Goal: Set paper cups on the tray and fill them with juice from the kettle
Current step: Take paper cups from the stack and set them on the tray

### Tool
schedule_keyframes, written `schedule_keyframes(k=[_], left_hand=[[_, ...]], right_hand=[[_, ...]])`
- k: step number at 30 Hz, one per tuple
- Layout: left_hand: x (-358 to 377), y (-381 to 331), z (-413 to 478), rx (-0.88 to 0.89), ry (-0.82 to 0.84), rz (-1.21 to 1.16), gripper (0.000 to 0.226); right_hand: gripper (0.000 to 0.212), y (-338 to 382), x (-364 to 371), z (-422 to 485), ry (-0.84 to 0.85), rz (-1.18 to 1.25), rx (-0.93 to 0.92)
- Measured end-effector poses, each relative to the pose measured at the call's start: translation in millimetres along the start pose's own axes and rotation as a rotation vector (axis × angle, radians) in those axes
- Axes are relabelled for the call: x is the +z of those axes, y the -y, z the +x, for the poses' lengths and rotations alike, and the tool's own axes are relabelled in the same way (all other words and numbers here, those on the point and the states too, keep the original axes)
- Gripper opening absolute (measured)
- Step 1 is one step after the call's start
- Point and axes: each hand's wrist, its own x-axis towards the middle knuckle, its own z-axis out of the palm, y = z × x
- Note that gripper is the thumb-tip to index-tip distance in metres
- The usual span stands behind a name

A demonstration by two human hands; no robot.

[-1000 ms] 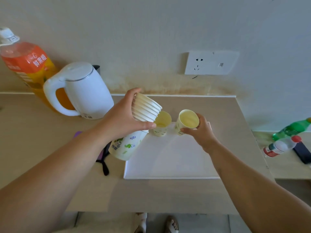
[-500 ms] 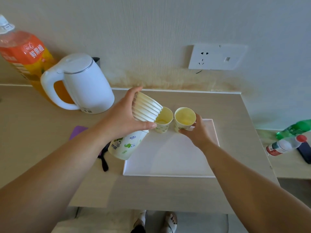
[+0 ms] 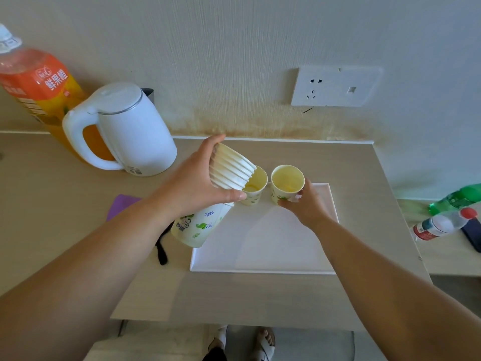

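A white rectangular tray (image 3: 263, 246) lies on the beige counter. Two paper cups with green leaf prints stand upright at its far edge, the left cup (image 3: 254, 188) partly hidden by a tilted stack of nested paper cups (image 3: 208, 204). My left hand (image 3: 192, 186) is shut on that stack, holding it above the tray's left corner. My right hand (image 3: 303, 204) grips the right cup (image 3: 287, 185) at its base, on the tray. A white kettle (image 3: 125, 128) stands at the back left, lid closed.
A big orange juice bottle (image 3: 33, 84) stands behind the kettle. A purple card (image 3: 121, 205) and a black object (image 3: 161, 250) lie left of the tray. On a lower surface to the right are a green bottle (image 3: 458, 198), a red-capped bottle (image 3: 442, 225) and a dark phone (image 3: 472, 234). A wall socket (image 3: 335, 86).
My right hand has lowered the right cup onto the tray beside the left cup. The left hand has kept the stack in the same place.
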Motion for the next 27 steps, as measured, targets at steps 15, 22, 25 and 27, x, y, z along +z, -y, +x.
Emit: schedule_keyframes(k=[15, 22, 25, 27], left_hand=[[17, -36, 5, 0.08, -0.079, 0.116, 0.1], [16, -48, -1, 0.087, -0.124, 0.208, 0.095], [15, -53, -4, 0.086, -0.137, 0.205, 0.093], [13, -55, -3, 0.089, -0.152, 0.215, 0.091]], right_hand=[[0.009, 101, -26, -44, 0.154, 0.3, -0.265], [0.009, 117, -36, -55, 0.227, 0.291, -0.311], [0.014, 118, -36, -56, 0.197, 0.401, -0.285], [0.014, 122, -34, -56, 0.178, 0.486, -0.264]])
